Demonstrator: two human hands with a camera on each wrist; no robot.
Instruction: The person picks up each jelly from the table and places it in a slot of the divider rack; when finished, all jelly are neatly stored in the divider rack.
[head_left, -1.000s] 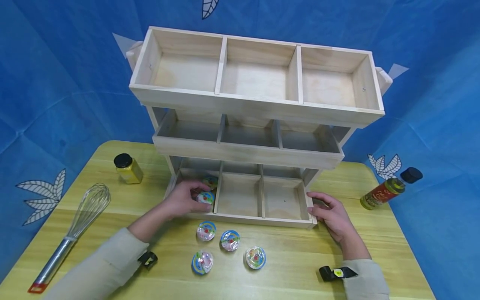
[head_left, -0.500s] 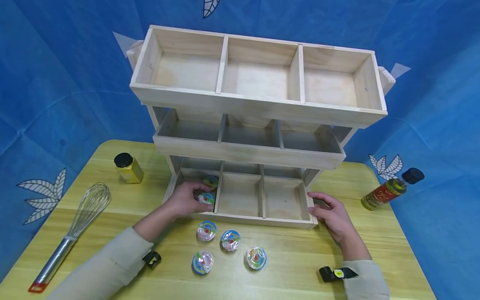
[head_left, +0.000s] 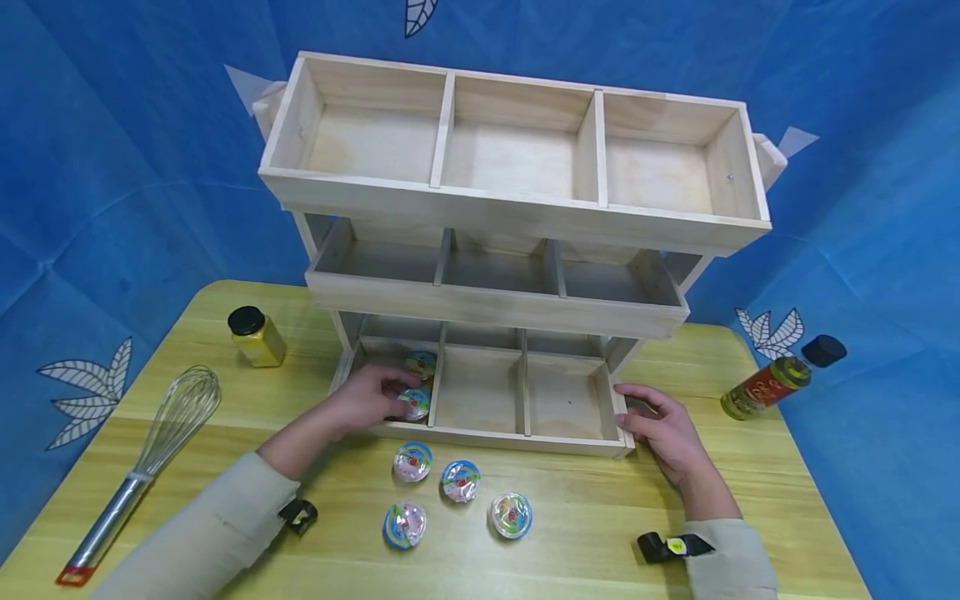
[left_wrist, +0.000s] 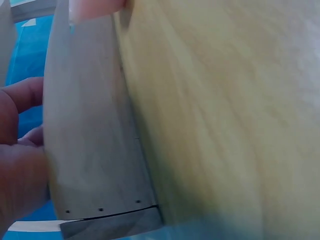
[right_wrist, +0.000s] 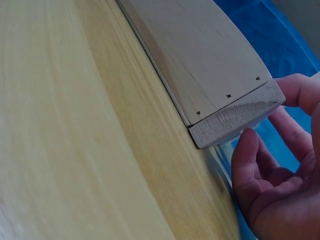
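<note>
My left hand (head_left: pixel 366 398) reaches into the left compartment of the bottom tray of a wooden three-tier rack (head_left: pixel 480 304). Its thumb and index finger lie spread at the left edge of a small round snack cup (head_left: pixel 416 404) with a blue-rimmed, clear lid. Behind it sits a second, greenish cup (head_left: pixel 422 364). In the left wrist view, the tray's front board (left_wrist: pixel 92 125) hides the cups, and fingers show on both sides of it. My right hand (head_left: pixel 667 433) rests its thumb and index fingertips against the tray's right end (right_wrist: pixel 237 115), palm away from the wood.
Several similar cups (head_left: pixel 460 482) lie on the table before the rack. A whisk (head_left: pixel 153 450) and a yellow jar (head_left: pixel 257 337) are at the left, and an oil bottle (head_left: pixel 772 383) stands at the right. The upper trays overhang the bottom one.
My left thumb and fingers have drawn back slightly left from the cup, so more of its lid shows. The cup sits slightly nearer the tray's front. My right hand has not moved.
</note>
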